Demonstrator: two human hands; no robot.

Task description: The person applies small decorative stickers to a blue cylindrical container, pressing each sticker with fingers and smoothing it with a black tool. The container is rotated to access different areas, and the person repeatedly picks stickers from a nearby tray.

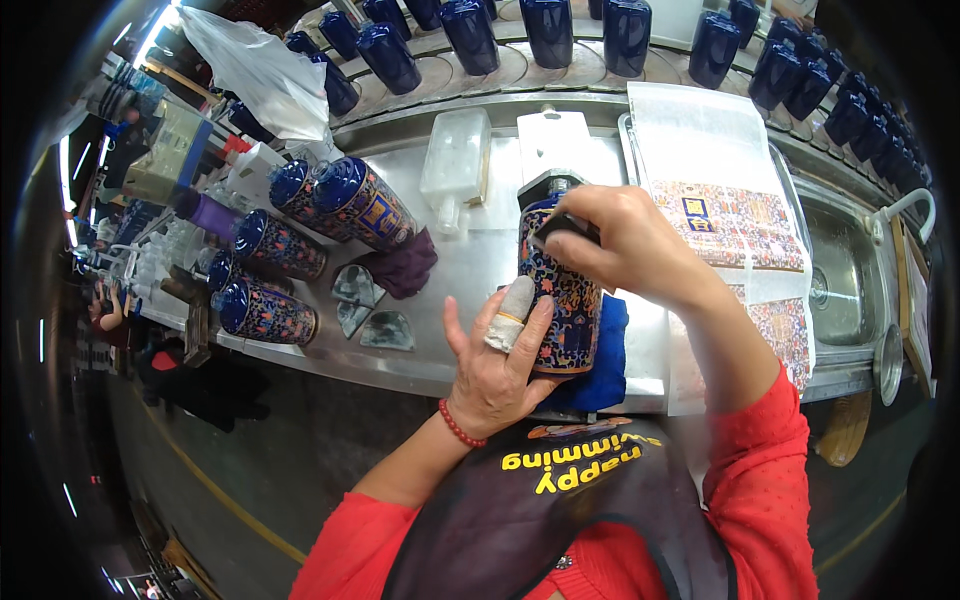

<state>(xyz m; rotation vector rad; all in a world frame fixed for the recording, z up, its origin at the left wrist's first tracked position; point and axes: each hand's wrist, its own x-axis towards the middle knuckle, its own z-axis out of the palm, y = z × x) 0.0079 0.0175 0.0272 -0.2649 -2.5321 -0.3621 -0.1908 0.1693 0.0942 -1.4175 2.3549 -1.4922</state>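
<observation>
A dark blue bottle with a dense floral pattern (pixel 568 335) lies tilted in front of me, its neck pointing away. My left hand (pixel 497 375) steadies its near left side, fingers against the pattern; one finger wears a whitish wrap and a red bead bracelet circles the wrist. Pinched in my right hand (pixel 635 240) is a small dark flat scraper (pixel 574 232), held against the upper part of the bottle; the fingers hide much of it. Under the bottle's right side shows a blue cloth (pixel 608 365).
Patterned decal sheets (pixel 735 222) lie right, beside a metal sink (pixel 835 270). Several patterned bottles (pixel 278 245) stand left, near a purple cloth (pixel 408 262) and dark flat pieces (pixel 387 331). A clear container (pixel 455 160) lies behind. Plain blue bottles (pixel 470 38) line the far conveyor.
</observation>
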